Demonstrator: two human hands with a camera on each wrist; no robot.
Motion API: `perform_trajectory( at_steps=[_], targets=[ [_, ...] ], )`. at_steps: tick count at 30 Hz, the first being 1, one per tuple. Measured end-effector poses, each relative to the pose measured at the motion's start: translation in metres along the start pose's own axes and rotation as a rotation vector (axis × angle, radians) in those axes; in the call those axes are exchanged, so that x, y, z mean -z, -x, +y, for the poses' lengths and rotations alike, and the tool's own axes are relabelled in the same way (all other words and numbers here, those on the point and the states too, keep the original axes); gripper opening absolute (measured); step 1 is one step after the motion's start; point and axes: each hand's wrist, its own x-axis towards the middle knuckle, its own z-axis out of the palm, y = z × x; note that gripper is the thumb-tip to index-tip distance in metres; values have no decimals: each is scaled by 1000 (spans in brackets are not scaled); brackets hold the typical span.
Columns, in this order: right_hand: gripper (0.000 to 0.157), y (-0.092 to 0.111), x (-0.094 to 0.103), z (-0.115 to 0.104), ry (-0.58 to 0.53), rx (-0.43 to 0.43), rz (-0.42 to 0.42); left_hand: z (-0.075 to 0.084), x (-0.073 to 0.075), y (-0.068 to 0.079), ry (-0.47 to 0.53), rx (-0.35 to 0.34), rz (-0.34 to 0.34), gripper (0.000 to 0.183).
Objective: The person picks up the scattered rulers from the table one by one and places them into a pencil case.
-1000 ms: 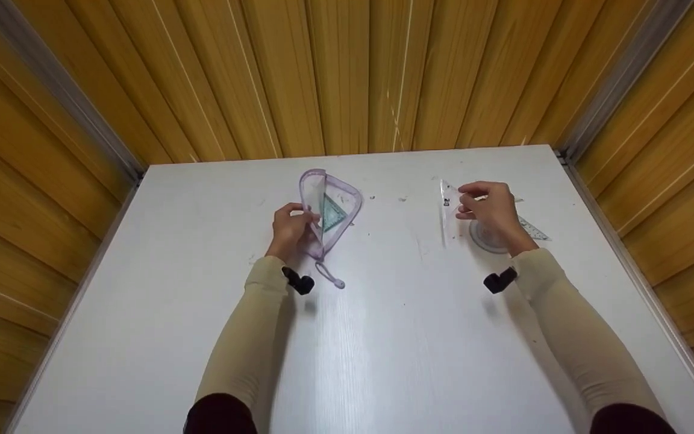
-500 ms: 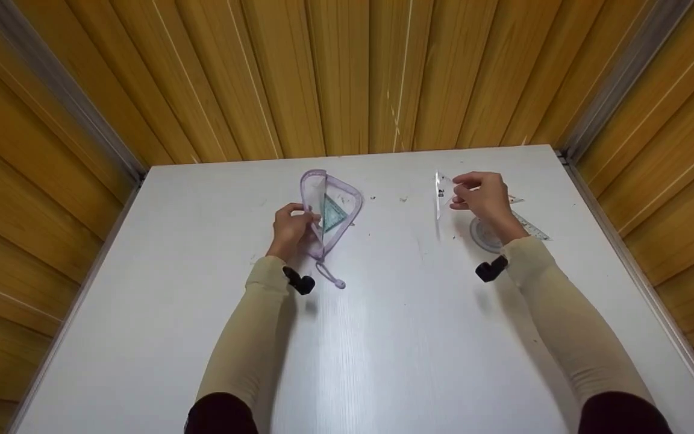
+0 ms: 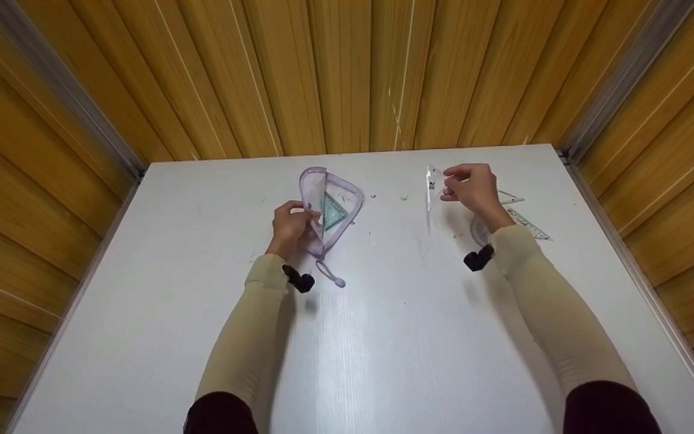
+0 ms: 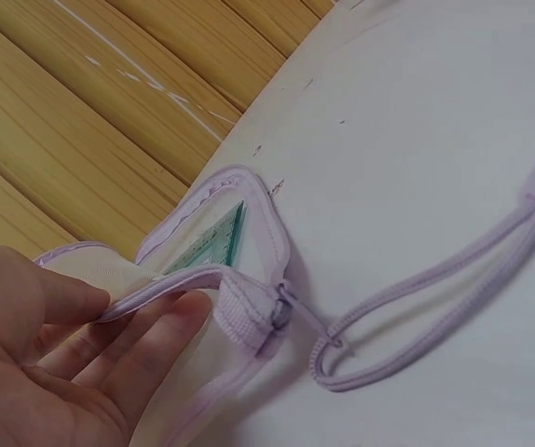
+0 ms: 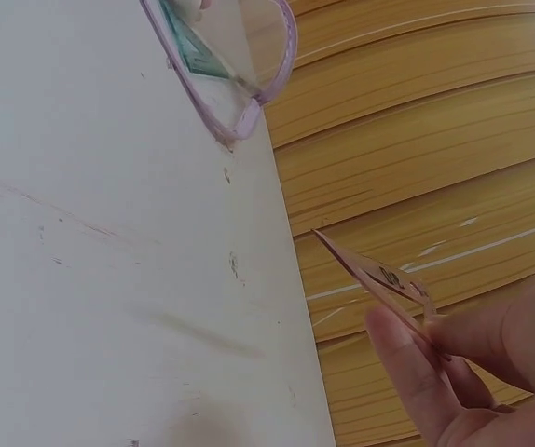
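we have left hand (image 3: 290, 229) gripping the lilac pouch (image 3: 347, 182) edge, green set square (image 3: 334, 213) inside; right hand (image 3: 472, 188) pinches a clear set square (image 3: 432, 185) above the table (image 3: 383, 337).

Lilac edges the whitish see-through pouch (image 3: 315, 190) and colours its cord (image 4: 344, 383); the small triangle (image 3: 334, 213) inside is green. In the head view, the clear triangle (image 3: 431, 187) at 2 o'clock bears black print, the clear set square (image 3: 531, 225) at 3 o'clock dark markings. The bench (image 3: 371, 337) is white, the wall (image 3: 338, 78) at 12 o'clock yellow-brown wood grain, the sleeves (image 3: 235, 343) beige
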Motion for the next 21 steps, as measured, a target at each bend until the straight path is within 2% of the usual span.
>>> perform_trajectory(
  at_steps=[9,21],
  targets=[
    [29,-9,-8,-11,-61,31,-14,0,1,1,16,-15,-16,24],
    [28,-20,-18,-22,-110,-19,-31,-1,0,0,29,-28,-6,21]
  ],
)
